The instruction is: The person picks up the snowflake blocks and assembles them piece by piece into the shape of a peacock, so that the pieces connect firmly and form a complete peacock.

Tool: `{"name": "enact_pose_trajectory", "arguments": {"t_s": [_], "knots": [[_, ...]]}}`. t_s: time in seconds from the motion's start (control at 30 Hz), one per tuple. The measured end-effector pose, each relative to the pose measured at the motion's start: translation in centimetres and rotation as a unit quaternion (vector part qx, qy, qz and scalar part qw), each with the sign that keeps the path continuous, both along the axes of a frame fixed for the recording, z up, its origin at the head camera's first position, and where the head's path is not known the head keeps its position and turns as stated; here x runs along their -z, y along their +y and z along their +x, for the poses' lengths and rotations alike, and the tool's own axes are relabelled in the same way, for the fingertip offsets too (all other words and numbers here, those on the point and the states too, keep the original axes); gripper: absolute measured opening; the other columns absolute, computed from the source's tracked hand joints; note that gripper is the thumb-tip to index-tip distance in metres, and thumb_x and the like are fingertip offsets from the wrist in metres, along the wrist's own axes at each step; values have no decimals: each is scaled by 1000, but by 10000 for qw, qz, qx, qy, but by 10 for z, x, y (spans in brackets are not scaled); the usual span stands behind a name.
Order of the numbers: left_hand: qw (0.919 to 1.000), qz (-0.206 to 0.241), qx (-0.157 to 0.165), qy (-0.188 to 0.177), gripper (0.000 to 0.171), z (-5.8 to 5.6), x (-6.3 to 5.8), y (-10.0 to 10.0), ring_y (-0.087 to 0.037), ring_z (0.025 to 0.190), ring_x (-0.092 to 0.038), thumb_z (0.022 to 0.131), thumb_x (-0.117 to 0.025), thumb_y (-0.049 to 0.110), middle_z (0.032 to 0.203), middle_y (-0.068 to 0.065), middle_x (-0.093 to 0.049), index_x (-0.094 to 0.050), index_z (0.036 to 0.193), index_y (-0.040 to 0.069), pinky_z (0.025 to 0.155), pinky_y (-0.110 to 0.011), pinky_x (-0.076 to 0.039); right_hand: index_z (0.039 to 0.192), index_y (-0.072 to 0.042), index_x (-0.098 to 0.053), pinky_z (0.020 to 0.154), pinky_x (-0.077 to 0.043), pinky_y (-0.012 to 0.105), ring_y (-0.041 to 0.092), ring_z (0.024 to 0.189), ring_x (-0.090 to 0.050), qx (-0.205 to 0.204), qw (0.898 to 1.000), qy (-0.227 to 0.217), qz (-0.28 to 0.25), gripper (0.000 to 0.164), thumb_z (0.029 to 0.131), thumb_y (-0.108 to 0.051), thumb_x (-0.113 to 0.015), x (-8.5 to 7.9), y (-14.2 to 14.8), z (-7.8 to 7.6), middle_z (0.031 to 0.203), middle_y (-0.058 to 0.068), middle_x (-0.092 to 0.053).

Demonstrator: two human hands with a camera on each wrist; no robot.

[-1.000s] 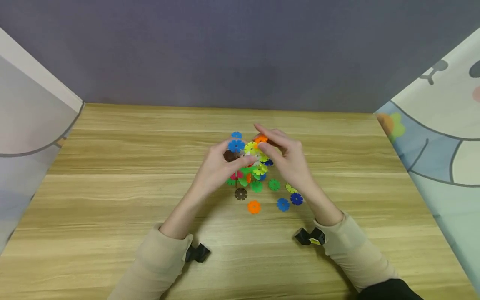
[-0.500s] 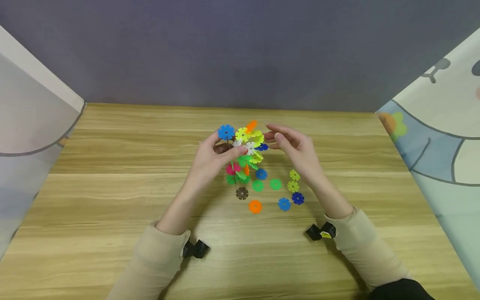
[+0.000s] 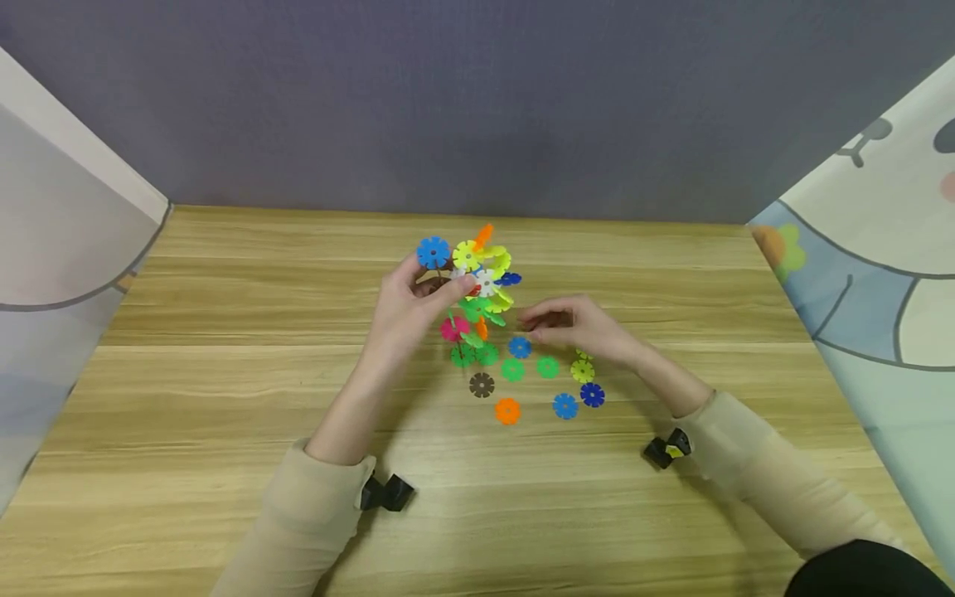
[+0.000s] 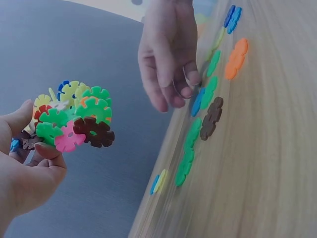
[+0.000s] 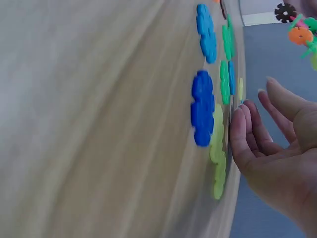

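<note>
Left grip [image 3: 403, 311] was clamped on a cluster of slotted discs [image 3: 475, 309] raised above the worktop [image 3: 224, 373], which stretched wide to that grip's left, far edge [image 3: 336, 212] beyond; right grip [image 3: 578, 326], thumb and fingers apart, hovered near one blue disc [image 3: 520, 347]; between the grips, toward the sleeves [image 3: 321, 502], lay four green discs [image 3: 512, 370], one brown disc [image 3: 477, 390], one orange disc [image 3: 508, 418].

Soft, fairly even light covers the desk [image 3: 239, 332], leaving a pale sheen toward its near edge; the grey panel [image 3: 477, 99] past the far edge is dimmer. Faint shadows lie beside the left sleeve [image 3: 298, 506] and right sleeve [image 3: 776, 473]. The head view shows the orange disc [image 3: 508, 411] crisply; both wrist views look cooler, with desk grain blurred in the right wrist's.
</note>
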State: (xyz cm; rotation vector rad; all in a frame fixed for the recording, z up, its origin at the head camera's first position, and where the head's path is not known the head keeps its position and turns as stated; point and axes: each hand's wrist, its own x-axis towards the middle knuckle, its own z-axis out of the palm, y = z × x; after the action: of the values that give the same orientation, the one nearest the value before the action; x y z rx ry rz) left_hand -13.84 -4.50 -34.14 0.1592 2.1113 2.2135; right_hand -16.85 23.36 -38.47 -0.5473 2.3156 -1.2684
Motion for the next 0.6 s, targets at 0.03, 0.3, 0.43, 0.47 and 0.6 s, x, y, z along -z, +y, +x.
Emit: {"name": "enact_pose_trajectory", "arguments": {"t_s": [0.03,0.3,0.43,0.47,0.6], "knots": [[10000,29,-17,-17,29,0,0,0,-20,105,-70,91,-79,23,117,1,-61,-61,113,15,93,-30,-60,128,-6,-70,87,-58,22,21,103,-68,-77,9999,61,59,34,94,-10,-74,0,0,0,122,14,-73],[10000,47,2,-27,29,0,-2,0,-20,107,-69,92,-79,23,116,1,-60,-60,111,14,94,-30,-60,120,-14,-76,73,-54,22,18,88,-58,-629,9899,911,882,36,85,-11,-84,3,-7,0,104,8,-66],[9999,107,58,-44,27,0,-2,1,-20,108,-69,92,-78,22,115,0,-60,-59,110,14,94,-31,-60,115,-15,-77,70,-53,21,17,83,-56,-620,9854,1134,1107,31,85,-10,-84,4,-11,1,102,6,-64],[9999,111,68,-30,26,0,-2,2,-20,108,-69,92,-78,22,115,1,-59,-59,109,14,94,-31,-60,113,-14,-77,69,-52,21,16,83,-56,-615,9850,1161,1117,29,85,-10,-84,4,-11,1,101,5,-64],[9999,103,121,67,25,-1,-1,3,-20,108,-68,93,-78,21,114,1,-60,-59,108,14,94,-30,-59,105,-12,-74,67,-51,21,15,80,-56,-551,9861,1157,1059,23,85,-10,-84,5,-12,0,95,5,-65]]}}
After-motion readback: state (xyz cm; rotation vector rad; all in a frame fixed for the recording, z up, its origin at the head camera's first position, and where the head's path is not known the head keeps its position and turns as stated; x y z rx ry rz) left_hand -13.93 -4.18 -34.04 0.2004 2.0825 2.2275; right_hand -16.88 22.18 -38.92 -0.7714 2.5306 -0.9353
